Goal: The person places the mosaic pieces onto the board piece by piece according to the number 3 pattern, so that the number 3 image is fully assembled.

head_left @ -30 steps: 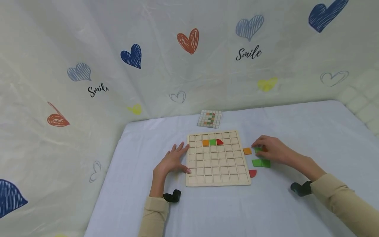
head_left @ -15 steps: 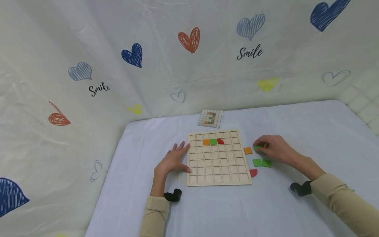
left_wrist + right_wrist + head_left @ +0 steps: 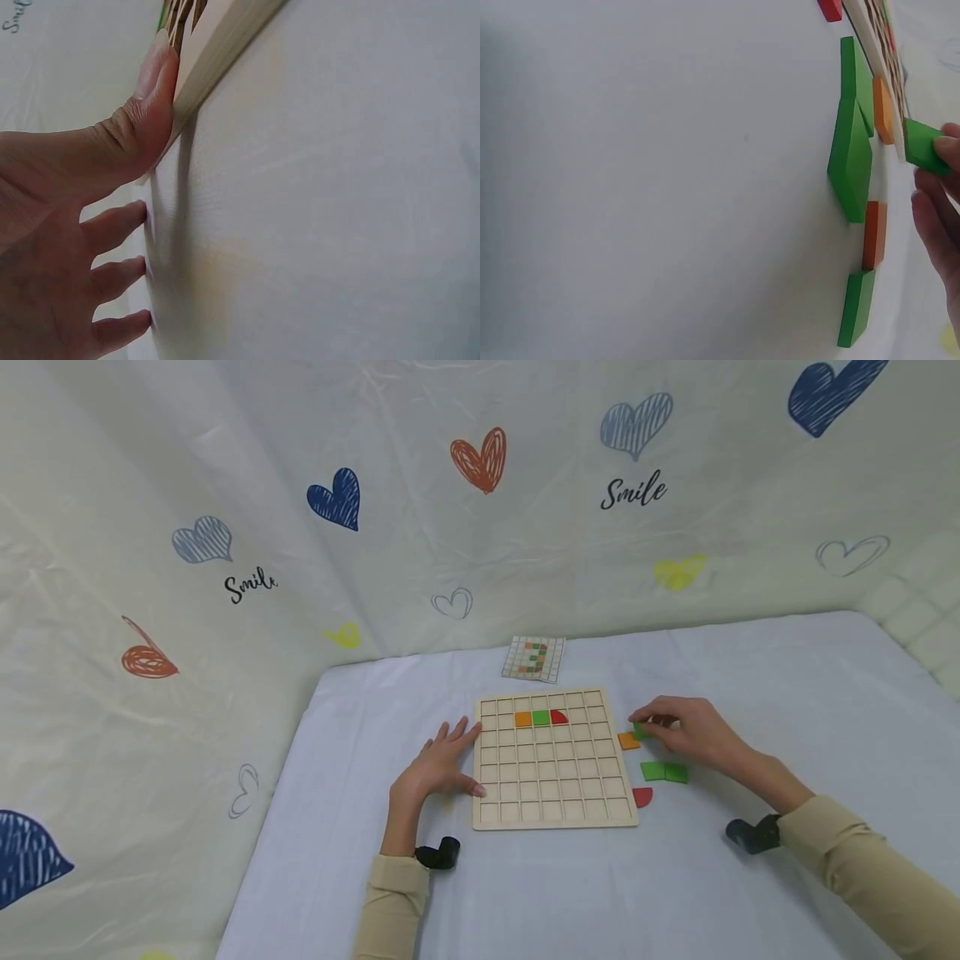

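Observation:
A wooden grid board [image 3: 550,770] lies on the white-covered table. An orange square tile [image 3: 522,719], a green one [image 3: 541,717] and a red quarter-round tile [image 3: 558,717] sit side by side in one of its upper rows. My left hand [image 3: 433,768] rests spread along the left edge, its thumb [image 3: 155,86] against the side of the board. Between thumb and fingertips, my right hand [image 3: 693,728] pinches a green square tile [image 3: 922,145], held up just right of the board, overlapping an orange tile [image 3: 628,741] in the head view.
Two green tiles [image 3: 663,772] and a red quarter-round tile [image 3: 642,797] lie right of the board. The right wrist view also shows an orange tile [image 3: 874,234] and another green tile [image 3: 856,307]. Behind the board lies a printed pattern card [image 3: 534,658], near a heart-patterned curtain [image 3: 525,543].
My right hand has lifted the green tile from the table and moved it slightly left, towards the board. My left hand stays where it was.

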Demonstrator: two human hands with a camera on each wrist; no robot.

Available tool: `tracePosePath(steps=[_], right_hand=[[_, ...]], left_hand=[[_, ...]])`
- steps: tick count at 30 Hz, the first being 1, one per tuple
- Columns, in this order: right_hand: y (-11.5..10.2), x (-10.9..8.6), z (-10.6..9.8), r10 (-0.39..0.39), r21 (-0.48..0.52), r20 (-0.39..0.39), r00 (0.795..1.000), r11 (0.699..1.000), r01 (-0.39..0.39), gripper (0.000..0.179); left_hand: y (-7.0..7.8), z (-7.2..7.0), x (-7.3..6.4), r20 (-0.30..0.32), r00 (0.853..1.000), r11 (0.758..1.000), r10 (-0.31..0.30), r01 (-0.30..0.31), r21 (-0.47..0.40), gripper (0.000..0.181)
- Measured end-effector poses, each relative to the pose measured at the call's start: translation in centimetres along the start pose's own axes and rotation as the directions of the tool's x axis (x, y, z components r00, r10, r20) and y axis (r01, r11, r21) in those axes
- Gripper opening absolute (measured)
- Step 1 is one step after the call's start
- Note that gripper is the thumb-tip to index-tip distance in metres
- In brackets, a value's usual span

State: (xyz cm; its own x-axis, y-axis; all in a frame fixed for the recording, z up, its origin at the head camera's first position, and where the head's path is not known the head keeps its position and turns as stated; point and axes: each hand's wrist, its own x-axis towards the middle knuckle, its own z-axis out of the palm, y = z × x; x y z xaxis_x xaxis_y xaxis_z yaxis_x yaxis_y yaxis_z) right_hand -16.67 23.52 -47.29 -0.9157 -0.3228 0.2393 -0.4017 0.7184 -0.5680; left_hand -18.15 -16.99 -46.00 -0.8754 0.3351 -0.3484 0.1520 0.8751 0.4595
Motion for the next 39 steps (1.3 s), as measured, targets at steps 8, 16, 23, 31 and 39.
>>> tracePosePath(steps=[8,16,23,31,39], right_hand=[[-0.8,0.6,0.6,0.106,0.029,0.059,0.993,0.994,-0.108,0.023],[-1.5,1.3,1.4,0.158,0.076,0.084,0.984,0.984,-0.164,0.021],[-2.0,2.0,2.3,0.180,0.124,0.095,0.979,0.974,-0.191,0.021],[-2.3,2.1,2.4,0.194,0.153,0.147,0.970,0.964,-0.216,0.030],[-2.6,2.9,3.1,0.148,0.163,0.145,0.978,0.972,-0.171,0.037]], left_hand=[[-0.1,0.0,0.0,-0.002,1.000,1.000,0.001,-0.001,-0.002,0.112],[-0.2,-0.1,-0.1,-0.004,1.000,1.000,-0.004,0.004,-0.005,0.112],[-0.3,-0.1,-0.2,-0.004,1.000,1.000,-0.008,0.008,-0.001,0.112],[-0.2,0.0,0.0,0.003,1.000,1.000,0.016,-0.015,-0.002,0.111],[0.0,0.0,0.0,-0.001,1.000,1.000,0.001,-0.001,-0.004,0.111]])
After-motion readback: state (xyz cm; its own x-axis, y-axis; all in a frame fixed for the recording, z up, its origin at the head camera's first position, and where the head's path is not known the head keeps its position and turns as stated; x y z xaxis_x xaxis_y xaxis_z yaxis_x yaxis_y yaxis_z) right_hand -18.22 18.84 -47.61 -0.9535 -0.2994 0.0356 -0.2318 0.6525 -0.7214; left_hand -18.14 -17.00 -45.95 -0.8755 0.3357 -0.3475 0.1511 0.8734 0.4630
